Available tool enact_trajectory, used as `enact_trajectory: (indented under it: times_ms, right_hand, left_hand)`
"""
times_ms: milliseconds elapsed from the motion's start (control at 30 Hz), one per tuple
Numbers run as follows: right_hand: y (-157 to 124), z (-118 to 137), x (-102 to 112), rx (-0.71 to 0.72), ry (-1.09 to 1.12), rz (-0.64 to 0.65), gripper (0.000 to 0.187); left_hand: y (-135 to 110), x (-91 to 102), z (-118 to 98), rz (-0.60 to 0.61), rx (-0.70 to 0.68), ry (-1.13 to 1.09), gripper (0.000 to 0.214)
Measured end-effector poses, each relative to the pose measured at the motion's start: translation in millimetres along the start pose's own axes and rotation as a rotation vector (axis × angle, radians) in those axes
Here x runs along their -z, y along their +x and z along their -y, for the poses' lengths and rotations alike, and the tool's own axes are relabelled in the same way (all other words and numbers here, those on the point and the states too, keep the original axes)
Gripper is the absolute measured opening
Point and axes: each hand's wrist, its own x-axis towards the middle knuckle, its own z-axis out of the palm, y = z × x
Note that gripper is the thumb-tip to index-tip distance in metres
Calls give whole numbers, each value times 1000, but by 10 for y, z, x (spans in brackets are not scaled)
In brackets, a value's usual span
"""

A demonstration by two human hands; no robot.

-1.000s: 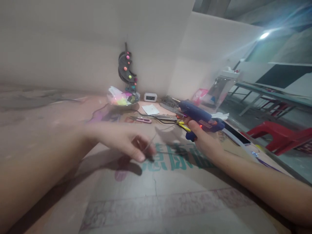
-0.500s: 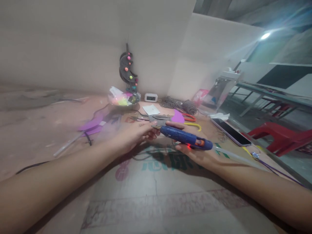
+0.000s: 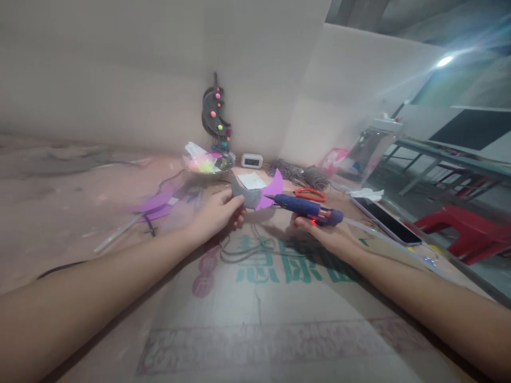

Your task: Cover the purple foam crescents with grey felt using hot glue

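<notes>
My left hand [image 3: 219,214] is closed on a crescent-shaped piece [image 3: 255,196], partly wrapped in grey cord and purple at its right tip, held just above the cardboard sheet [image 3: 255,298]. My right hand [image 3: 321,234] grips a blue glue gun [image 3: 305,206] with a red light lit on its body. The gun's nozzle points left and sits close to the crescent's purple part. Loose grey cord [image 3: 243,249] trails down from the crescent onto the cardboard.
A finished dark crescent with coloured balls [image 3: 215,114] stands against the wall, by a bowl of bright pompoms [image 3: 203,162] and a small clock [image 3: 252,160]. Orange scissors [image 3: 309,194], a cord bundle [image 3: 299,173], a phone [image 3: 385,221], purple foam pieces [image 3: 157,205] and red stools [image 3: 467,234] lie around.
My left hand has lifted the crescent piece into view. My right hand swung the glue gun down and leftward until its nozzle met the piece.
</notes>
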Motion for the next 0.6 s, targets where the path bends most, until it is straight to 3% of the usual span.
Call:
enact_trajectory:
  times_ms: [133, 367, 600]
  right_hand:
    - [-16, -19, -40, 40, -24, -8, 28]
    - [-4, 27, -115, 78, 134, 39, 21]
    - [26, 45, -125, 83, 49, -14, 22]
  left_hand:
    - [-12, -13, 25, 19, -53, 14, 23]
    - [2, -5, 25, 10, -51, 0, 26]
    - [10, -11, 44, -10, -56, 4, 26]
